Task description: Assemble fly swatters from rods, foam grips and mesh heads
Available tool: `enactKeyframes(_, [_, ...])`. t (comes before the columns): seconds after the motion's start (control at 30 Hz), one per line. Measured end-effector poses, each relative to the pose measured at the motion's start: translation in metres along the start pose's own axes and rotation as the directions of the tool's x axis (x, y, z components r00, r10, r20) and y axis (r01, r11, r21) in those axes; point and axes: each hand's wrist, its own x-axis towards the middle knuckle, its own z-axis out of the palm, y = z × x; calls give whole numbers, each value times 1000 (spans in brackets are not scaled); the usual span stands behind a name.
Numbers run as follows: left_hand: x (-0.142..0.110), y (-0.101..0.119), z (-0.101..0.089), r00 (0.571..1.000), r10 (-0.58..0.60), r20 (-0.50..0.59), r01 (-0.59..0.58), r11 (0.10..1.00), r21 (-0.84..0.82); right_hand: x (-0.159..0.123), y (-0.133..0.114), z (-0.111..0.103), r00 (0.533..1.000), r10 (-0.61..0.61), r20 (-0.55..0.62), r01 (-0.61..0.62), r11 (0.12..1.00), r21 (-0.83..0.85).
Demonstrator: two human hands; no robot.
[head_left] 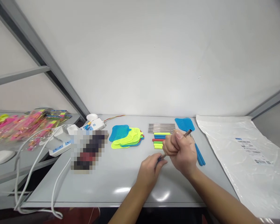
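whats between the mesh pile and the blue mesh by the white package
In the head view, silver rods lie between the mesh pile and that blue mesh; coloured tubes sit nearer, partly hidden by the right hand.

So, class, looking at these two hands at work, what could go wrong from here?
The right hand, gripping a metal rod, might slip along it. The left hand, holding a blue piece near the rod's other end, could get jabbed. The loose coloured tubes lie close by in this view and, if knocked, might roll.
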Motion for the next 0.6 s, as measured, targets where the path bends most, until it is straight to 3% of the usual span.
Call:
enactKeyframes(0.17, [0, 2, -2, 999, 6, 39, -5, 1000, -27, 2, 3, -3, 996, 83, 28, -81, 995, -62])
enactKeyframes(0.3, [0, 3, -3, 999, 7, 37, -5, 999, -36, -5, 13, -10, 984, 162, 74, -130, 938, -323])
enactKeyframes(0.43, [-2, 4, -3, 999, 25, 23, -23, 997, -80, -13, 17, -15, 962, 209, 175, -54, 776, -628])
enactKeyframes(0.6, [-9, 7, -10, 995, 43, -91, -56, 988, -141, -16, 1, -12, 965, 167, 203, 32, 691, -723])
